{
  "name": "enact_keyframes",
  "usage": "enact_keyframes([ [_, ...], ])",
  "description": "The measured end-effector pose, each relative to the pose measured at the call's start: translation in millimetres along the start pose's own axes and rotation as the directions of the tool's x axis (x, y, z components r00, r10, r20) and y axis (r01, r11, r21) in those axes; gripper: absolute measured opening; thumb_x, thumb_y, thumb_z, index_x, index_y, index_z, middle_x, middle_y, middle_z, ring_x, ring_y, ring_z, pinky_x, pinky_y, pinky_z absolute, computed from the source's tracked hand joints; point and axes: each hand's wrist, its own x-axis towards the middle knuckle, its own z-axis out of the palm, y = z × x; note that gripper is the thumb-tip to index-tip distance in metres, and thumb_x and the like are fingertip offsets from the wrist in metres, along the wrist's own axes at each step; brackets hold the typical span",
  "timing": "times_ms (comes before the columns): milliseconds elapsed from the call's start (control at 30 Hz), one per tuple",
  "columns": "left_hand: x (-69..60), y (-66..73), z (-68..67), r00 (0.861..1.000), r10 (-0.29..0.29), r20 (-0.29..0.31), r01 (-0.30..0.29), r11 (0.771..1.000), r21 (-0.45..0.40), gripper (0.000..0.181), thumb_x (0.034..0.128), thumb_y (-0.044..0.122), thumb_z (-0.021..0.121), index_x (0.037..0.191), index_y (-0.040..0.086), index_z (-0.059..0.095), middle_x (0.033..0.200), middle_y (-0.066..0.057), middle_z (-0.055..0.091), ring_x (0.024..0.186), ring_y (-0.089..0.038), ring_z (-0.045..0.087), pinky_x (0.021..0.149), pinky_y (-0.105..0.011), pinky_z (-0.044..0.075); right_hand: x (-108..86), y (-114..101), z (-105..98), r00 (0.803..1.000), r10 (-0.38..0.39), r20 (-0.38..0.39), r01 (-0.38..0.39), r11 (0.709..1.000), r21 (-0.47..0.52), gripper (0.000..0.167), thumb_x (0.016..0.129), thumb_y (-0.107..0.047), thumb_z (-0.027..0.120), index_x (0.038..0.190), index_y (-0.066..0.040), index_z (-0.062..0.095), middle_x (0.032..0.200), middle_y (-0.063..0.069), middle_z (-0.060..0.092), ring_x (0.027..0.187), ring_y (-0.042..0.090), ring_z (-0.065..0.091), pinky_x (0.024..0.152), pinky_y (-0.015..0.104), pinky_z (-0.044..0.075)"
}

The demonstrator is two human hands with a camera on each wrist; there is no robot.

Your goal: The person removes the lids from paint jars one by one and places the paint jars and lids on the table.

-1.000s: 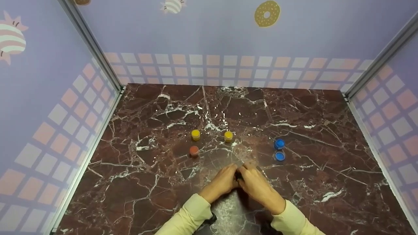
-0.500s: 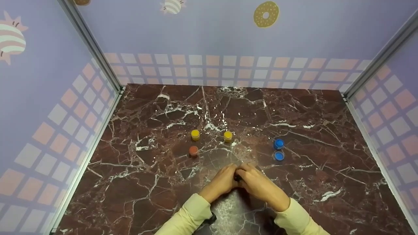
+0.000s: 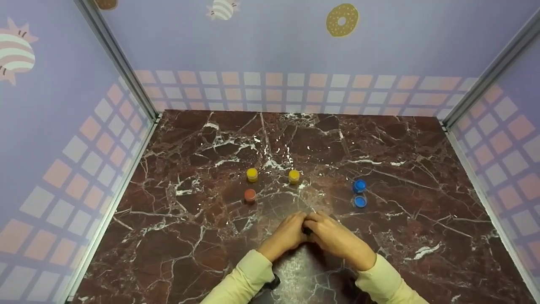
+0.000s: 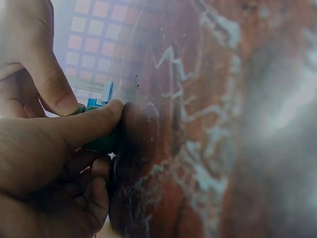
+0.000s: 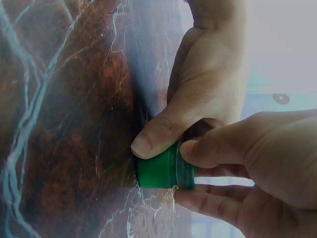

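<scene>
One small round green plastic jar (image 5: 156,172): upright near the front centre of the dark red, white-veined marble-look tabletop (image 3: 139,261), mostly hidden from the head camera, tbh
Translucent dark green round lid (image 5: 184,173): sat on top of that jar
Lettering on the jars: too small or covered up, couldn't read any
Left hand (image 3: 289,231): fingers curled snugly round the green jar's body, thumb pressed against its side
Right hand (image 3: 333,236): fingers bent, thumb and fingertips pinching the lid's rim, pretty much closed down on it
Forearms: slanted inward from either side so the knuckles nearly met, pale yellow sleeves (image 3: 240,276) ending at the wrists, black object (image 3: 273,282) by the left cuff
Yellow crew: two little round yellow-topped jars, one on the left (image 3: 252,175), one nearer the middle (image 3: 294,176)
Orange-red round jar (image 3: 249,196): just in front of the left yellow one
Blue stuff: small round blue jar (image 3: 359,185) off to the right, flatter round blue piece (image 3: 360,202) just beside it, nearer the person
Lilac wall panel (image 3: 270,46): doughnut and striped-candy prints, pink and white checks along the bottom
</scene>
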Motion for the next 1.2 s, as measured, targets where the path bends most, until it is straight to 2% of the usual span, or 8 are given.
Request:
enact_keyframes([
  [300,-1.0,-2.2,0.2,1.000,0.023,-0.002,-0.023,1.000,-0.010,0.039,0.0775,0.024,0.091,0.098,0.008,0.063,0.094,-0.003,0.063,0.090,-0.023,0.064,0.084,-0.035,0.052,-3.8,3.5,1.6,0.998,-0.023,-0.062,0.026,0.999,0.037,0.023,0.082,0.005,0.077,0.103,-0.004,0.073,0.111,0.009,0.069,0.098,0.026,0.063,0.088,0.042,0.054],
  [533,-2.3,-4.6,1.3,0.997,0.068,-0.036,-0.068,0.998,0.003,0.036,0.0789,0.024,0.090,0.093,0.008,0.061,0.085,0.000,0.058,0.078,-0.017,0.058,0.074,-0.031,0.050,-9.3,4.3,3.7,0.992,0.069,-0.106,-0.054,0.988,0.142,0.027,0.084,0.002,0.076,0.111,0.001,0.072,0.117,0.016,0.070,0.107,0.032,0.068,0.094,0.047,0.055],
  [800,-2.2,-2.2,0.6,0.998,0.054,-0.016,-0.054,0.998,0.024,0.040,0.0777,0.023,0.092,0.098,0.007,0.062,0.090,-0.002,0.061,0.085,-0.021,0.062,0.078,-0.035,0.052,-8.5,2.1,3.1,0.969,0.180,-0.172,-0.142,0.967,0.213,0.021,0.089,0.004,0.073,0.110,0.002,0.071,0.114,0.014,0.067,0.098,0.028,0.070,0.083,0.043,0.058],
  [900,-2.3,-2.1,1.1,0.999,0.034,-0.009,-0.034,0.999,0.007,0.040,0.0767,0.022,0.093,0.098,0.008,0.062,0.092,-0.002,0.062,0.088,-0.021,0.063,0.080,-0.035,0.052,-6.8,-0.5,3.8,0.941,0.259,-0.219,-0.214,0.954,0.209,0.017,0.088,0.004,0.075,0.104,0.001,0.072,0.105,0.013,0.067,0.086,0.025,0.069,0.075,0.041,0.058],
  [967,-2.1,-2.2,1.0,1.000,0.029,-0.009,-0.029,1.000,-0.004,0.039,0.0763,0.021,0.093,0.096,0.008,0.062,0.091,-0.001,0.061,0.086,-0.020,0.062,0.079,-0.034,0.052,-4.9,-3.0,4.6,0.905,0.331,-0.267,-0.287,0.939,0.191,0.014,0.088,0.002,0.075,0.101,0.001,0.071,0.101,0.013,0.067,0.080,0.025,0.068,0.069,0.041,0.058],
  [1100,-1.7,-2.2,0.9,0.999,0.030,-0.016,-0.030,1.000,-0.004,0.040,0.0754,0.020,0.093,0.094,0.008,0.060,0.087,0.000,0.058,0.081,-0.018,0.058,0.075,-0.034,0.050,-1.1,-9.1,6.9,0.815,0.460,-0.352,-0.437,0.887,0.147,0.013,0.088,-0.001,0.076,0.098,0.003,0.069,0.093,0.014,0.064,0.073,0.034,0.068,0.062,0.047,0.057],
  [1133,-1.7,-2.1,0.9,0.999,0.030,-0.018,-0.030,1.000,-0.001,0.040,0.0752,0.021,0.093,0.093,0.008,0.060,0.086,0.000,0.058,0.080,-0.017,0.058,0.075,-0.033,0.050,-0.3,-10.8,7.6,0.800,0.479,-0.362,-0.464,0.876,0.133,0.013,0.088,-0.002,0.076,0.097,0.003,0.068,0.092,0.014,0.062,0.072,0.037,0.067,0.060,0.048,0.056],
  [1200,-1.8,-1.6,0.7,0.999,0.027,-0.019,-0.027,1.000,0.010,0.041,0.0749,0.022,0.093,0.092,0.008,0.059,0.085,0.000,0.057,0.079,-0.017,0.057,0.073,-0.033,0.049,0.9,-14.4,9.0,0.785,0.498,-0.370,-0.498,0.861,0.101,0.012,0.088,-0.002,0.075,0.096,0.003,0.067,0.089,0.015,0.060,0.069,0.040,0.066,0.057,0.050,0.055],
])
